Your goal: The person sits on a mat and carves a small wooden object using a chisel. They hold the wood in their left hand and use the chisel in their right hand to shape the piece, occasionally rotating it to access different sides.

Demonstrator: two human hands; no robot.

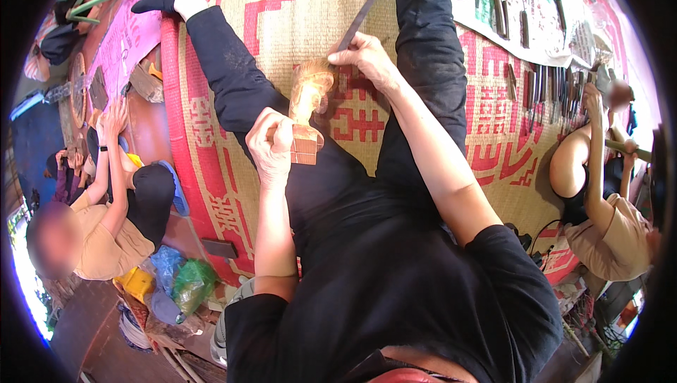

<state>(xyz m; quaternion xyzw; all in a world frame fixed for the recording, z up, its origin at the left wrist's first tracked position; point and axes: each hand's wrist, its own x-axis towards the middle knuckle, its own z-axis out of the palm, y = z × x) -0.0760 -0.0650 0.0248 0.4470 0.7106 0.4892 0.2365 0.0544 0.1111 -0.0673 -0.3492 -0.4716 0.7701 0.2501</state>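
My left hand (271, 142) is closed round the lower part of a small carved wooden figure (307, 92), golden-brown, with a squared base (306, 150) showing below the fingers. The carving stands roughly upright above my thigh. A long, flat, dark metal carving tool (361, 16) is pinched in my right hand (367, 60), slanting up and away to the right. Its lower end is at the top of the figure; whether it touches the wood I cannot tell. Fingers partly cover that end.
My legs stretch over a red-and-straw woven mat (233, 192). Several chisels (502, 2) lie on a white sheet at the far right, with more tools (553, 90) nearer. One person (106, 235) sits left, another (613, 221) right. Plastic bags (194, 286) lie at the lower left.
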